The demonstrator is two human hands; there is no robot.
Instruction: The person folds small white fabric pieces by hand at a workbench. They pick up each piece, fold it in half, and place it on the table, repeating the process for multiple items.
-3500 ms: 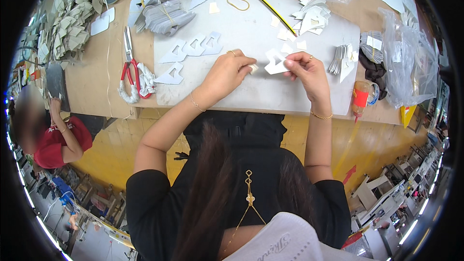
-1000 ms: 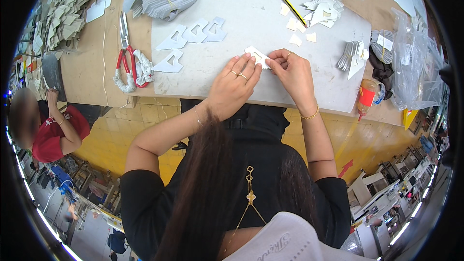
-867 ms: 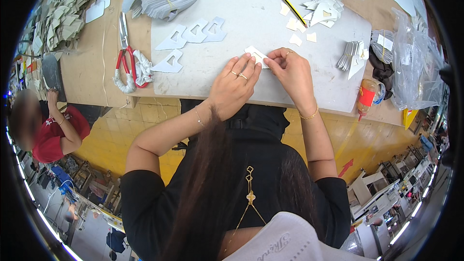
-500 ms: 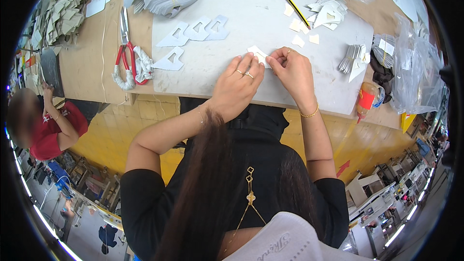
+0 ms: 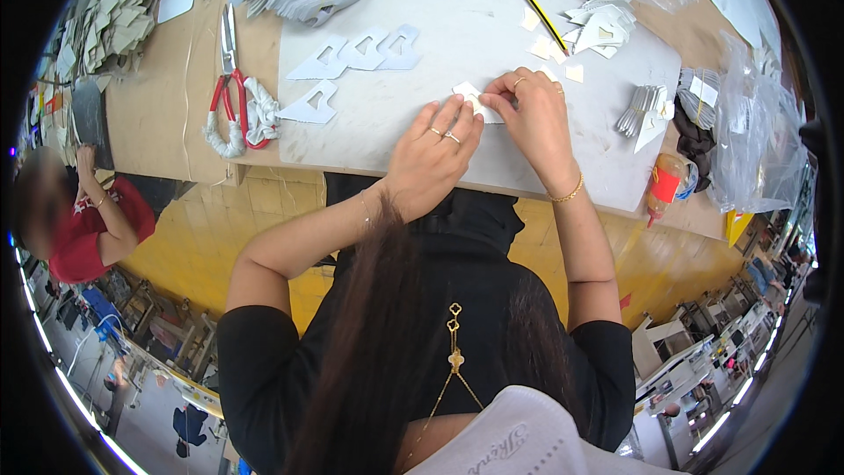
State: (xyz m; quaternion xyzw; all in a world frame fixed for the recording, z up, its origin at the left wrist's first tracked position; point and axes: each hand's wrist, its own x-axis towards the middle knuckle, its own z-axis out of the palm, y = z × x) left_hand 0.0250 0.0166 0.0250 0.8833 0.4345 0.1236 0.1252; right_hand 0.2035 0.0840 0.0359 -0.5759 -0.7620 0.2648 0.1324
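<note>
Step in hand, as judged: one white cut piece (image 5: 466,88) is being held down and worked at its edge. It lies on the pale mat (image 5: 374,136) near the front of the worktop (image 5: 151,127), mostly covered by fingers.

Left hand (image 5: 435,158): fingers extended, tips resting on the piece, not curled round anything. Right hand (image 5: 534,119): thumb and forefinger drawn together at the piece's right side, other fingers bent above. Cannot tell whether they pinch the edge, press on it, or hold something small; the fingers block the view.

The next move would call for steady left fingertips and fine placing with the right, so the piece does not slide.

Surroundings: four blue-grey cut pieces (image 5: 362,51) lie to the left, three overlapping in a row, one nearer the front. Red-handled scissors (image 5: 230,88) lie beyond them, off the mat. Small cream tabs (image 5: 575,74) lie just past the right hand, by the end of a yellow-and-black pencil (image 5: 527,2); a fan of white pieces (image 5: 602,22) is near. Farther right: a red-labelled bottle (image 5: 665,183) and a clear plastic bag (image 5: 752,123), both well apart from the work. Main obstruction, in my judgement: the hands themselves, with the loose tabs easily nudged.
</note>
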